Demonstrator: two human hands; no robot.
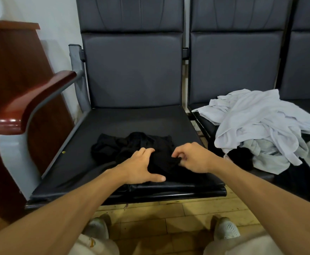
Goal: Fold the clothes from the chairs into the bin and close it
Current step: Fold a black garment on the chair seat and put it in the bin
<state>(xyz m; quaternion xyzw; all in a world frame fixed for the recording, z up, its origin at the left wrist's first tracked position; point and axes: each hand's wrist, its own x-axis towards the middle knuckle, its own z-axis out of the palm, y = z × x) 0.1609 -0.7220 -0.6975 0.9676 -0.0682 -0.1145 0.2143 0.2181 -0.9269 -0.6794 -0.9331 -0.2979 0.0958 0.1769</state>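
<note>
Crumpled black garment (pixel 132 146) was what both hands were on, bunched up near the front edge of the dark padded leather chair seat (pixel 124 118). Left hand (pixel 141 166) was spread out mostly flat, fingers resting on the cloth and thumb stretched along the seat. It wasn't gripping anything, more like pinning the thing down so it wouldn't slide. Right hand (pixel 192 159) had its fingers curled and was pinching a little fold of the black fabric between thumb and fingertips. My guess is it was hunting for a hem or corner to pull straight before folding.

On the next seat to the right sat a messy heap of white and grey clothes (pixel 257 126) with something dark under it, so plenty was left to do. Glossy reddish wooden armrest (pixel 31 103) was off to the left. Couldn't see the bin anywhere, so no idea where it stood.
</note>
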